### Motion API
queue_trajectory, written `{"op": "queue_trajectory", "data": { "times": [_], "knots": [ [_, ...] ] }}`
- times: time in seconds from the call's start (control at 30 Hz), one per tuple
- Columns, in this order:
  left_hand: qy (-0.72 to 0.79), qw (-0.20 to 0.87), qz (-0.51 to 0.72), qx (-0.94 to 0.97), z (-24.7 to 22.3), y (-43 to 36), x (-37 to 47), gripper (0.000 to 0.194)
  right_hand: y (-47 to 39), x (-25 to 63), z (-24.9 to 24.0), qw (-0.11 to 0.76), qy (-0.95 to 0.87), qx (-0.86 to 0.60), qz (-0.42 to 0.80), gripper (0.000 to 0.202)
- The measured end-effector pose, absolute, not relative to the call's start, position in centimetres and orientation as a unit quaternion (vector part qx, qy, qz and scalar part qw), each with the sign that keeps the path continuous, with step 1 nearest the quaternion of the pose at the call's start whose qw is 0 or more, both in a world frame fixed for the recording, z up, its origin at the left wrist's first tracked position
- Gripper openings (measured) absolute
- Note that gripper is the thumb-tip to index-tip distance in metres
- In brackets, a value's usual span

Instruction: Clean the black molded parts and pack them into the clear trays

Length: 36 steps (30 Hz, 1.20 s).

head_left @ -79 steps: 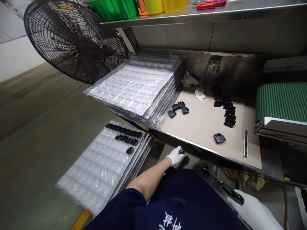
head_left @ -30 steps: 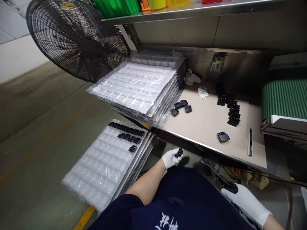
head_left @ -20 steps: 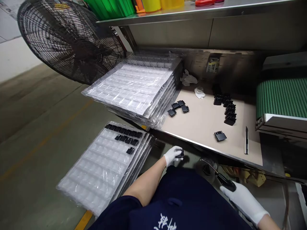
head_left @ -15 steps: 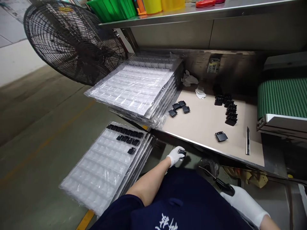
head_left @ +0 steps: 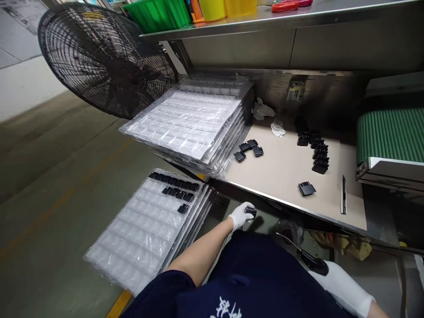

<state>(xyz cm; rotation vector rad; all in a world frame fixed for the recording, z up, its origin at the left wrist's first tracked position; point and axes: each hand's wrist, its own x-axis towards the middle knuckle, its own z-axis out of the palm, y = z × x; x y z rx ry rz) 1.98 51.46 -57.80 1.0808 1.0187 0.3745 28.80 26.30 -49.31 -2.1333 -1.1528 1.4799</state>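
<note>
My gloved left hand (head_left: 240, 216) is closed around a small black plastic part (head_left: 251, 212), in front of the table's edge. White-gloved too, my right hand (head_left: 341, 282) grips the black handle of a thin-bladed tool (head_left: 309, 260) at lower right. The blade points up and left, apart from the black part; its exact kind cannot be made out. On the tan tabletop (head_left: 274, 168) lie several loose black parts (head_left: 257, 151), one single part (head_left: 306, 188) nearer the front, and a row of them (head_left: 319, 159). A slim cutter-like tool (head_left: 343, 194) rests at the right.
Left of me, a stack of clear plastic trays (head_left: 132, 238) carries black parts in its upper rows. A taller tray stack (head_left: 185, 119) stands on the table's left end. Around these are a large fan (head_left: 109, 66), a green conveyor belt (head_left: 391, 137) and an overhead shelf (head_left: 281, 20).
My left hand has shifted slightly left and turned the black part a little. My right hand has moved slightly right and down with the tool. The view has drifted a little.
</note>
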Motion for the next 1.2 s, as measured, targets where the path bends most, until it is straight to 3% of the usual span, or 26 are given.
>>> {"op": "queue_trajectory", "data": {
  "times": [0.17,0.3,0.47,0.93,1.2],
  "knots": [
    [0.395,0.788,0.213,0.421,-50.3,49.2,1.7,0.047,25.1,28.0,-48.6,0.227,-0.365,-0.775,0.463,0.043],
    [0.348,0.818,0.256,0.379,-43.2,46.7,1.2,0.043,25.3,26.8,-47.4,0.315,-0.354,-0.767,0.433,0.036],
    [0.330,0.820,0.300,0.358,-37.9,45.1,0.5,0.038,26.4,26.2,-47.2,0.323,-0.360,-0.763,0.429,0.033],
    [0.347,0.820,0.311,0.333,-35.5,46.4,-2.1,0.048,29.7,24.3,-46.2,0.347,-0.409,-0.751,0.386,0.035],
    [0.381,0.815,0.321,0.296,-35.5,47.2,-3.3,0.038,30.4,24.2,-46.4,0.364,-0.414,-0.745,0.375,0.040]
  ]
}}
